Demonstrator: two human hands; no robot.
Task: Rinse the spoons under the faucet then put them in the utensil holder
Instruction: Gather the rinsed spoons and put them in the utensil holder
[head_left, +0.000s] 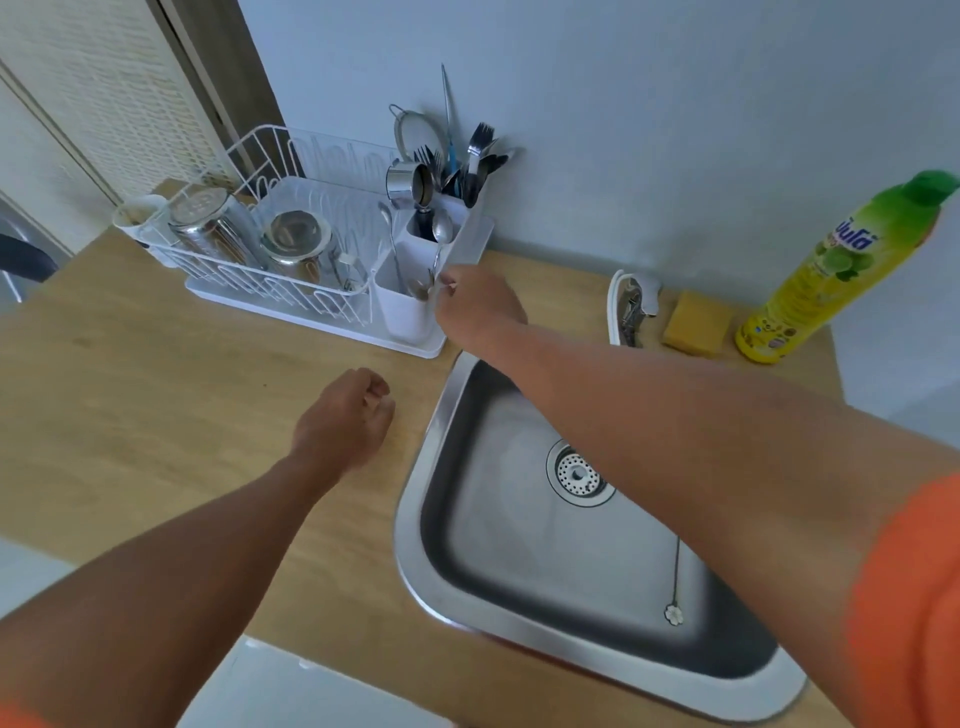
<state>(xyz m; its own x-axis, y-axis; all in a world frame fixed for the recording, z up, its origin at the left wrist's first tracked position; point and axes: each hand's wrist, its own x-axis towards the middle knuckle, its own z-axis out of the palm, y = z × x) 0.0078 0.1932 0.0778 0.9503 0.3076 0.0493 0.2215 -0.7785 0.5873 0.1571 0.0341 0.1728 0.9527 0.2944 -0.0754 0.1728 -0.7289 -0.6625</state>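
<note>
Hands first, from left to right: the left hand (345, 415) hangs over the bare wooden worktop (156, 374) with its fingers loosely curled and nothing in them, well apart from the rack. Far and to the right of it stands the white utensil holder (410, 301), fixed to the right end of the dish rack (249, 260). The right hand (478, 306) reaches across the far left corner of the sink (415, 519) and sits just beside the holder's right wall, fingertips pinched together at the handle end of a spoon (439, 244); whether they grip it or have just let go I cannot tell. That spoon stands nearly upright, bowl up and tilted slightly far, its long axis running near to far. So the right hand is plainly the nearer one. Further right, the faucet (636, 304) stands near the sponge (696, 322) and shows no running water.
</note>
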